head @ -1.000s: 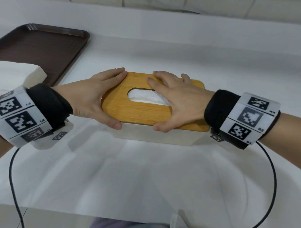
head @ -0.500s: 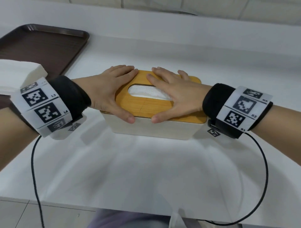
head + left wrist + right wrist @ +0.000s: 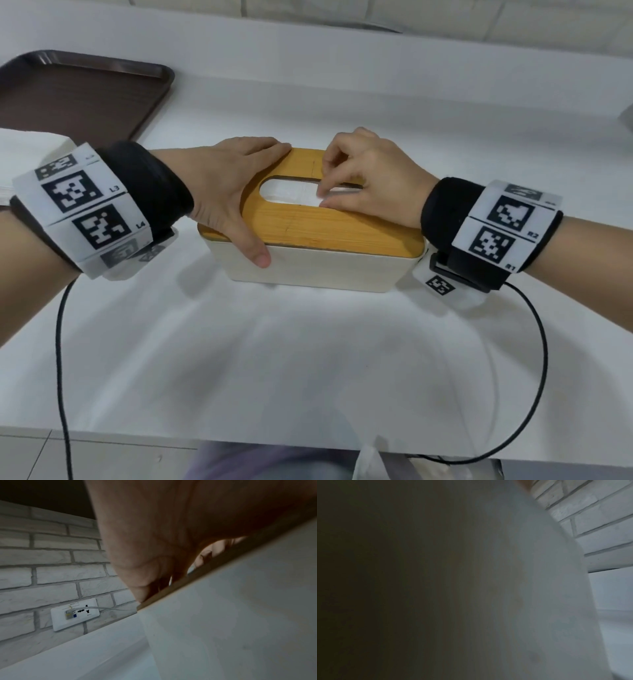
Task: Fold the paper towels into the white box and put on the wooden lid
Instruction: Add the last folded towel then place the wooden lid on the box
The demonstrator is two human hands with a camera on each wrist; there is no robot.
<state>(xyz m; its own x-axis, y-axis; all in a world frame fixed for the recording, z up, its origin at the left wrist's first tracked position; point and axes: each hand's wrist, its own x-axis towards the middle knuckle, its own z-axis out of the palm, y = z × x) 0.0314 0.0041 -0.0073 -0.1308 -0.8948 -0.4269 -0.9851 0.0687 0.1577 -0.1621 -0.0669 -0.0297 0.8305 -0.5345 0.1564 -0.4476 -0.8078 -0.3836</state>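
Desk (image 3: 308, 359): white; cables trail over its near edge.
Box (image 3: 325, 270): white, mid-desk, closed by the lid.
Lid (image 3: 342, 233): wooden, seated flat and flush on the box.
Left hand (image 3: 226, 192): straight fingers press the lid's left end, thumb down the box's near wall; it holds nothing. It has slid from mid-lid to that end.
Right hand (image 3: 373, 178): a moment ago flat on the lid; now fingertips pinch the paper towel (image 3: 291, 192) in the slot.
Meaning: lid placement appears done; the pinch suggests drawing the first sheet up.
Tray (image 3: 78, 96): brown, far left corner.
Spare towels (image 3: 27, 150): white stack at the left edge.
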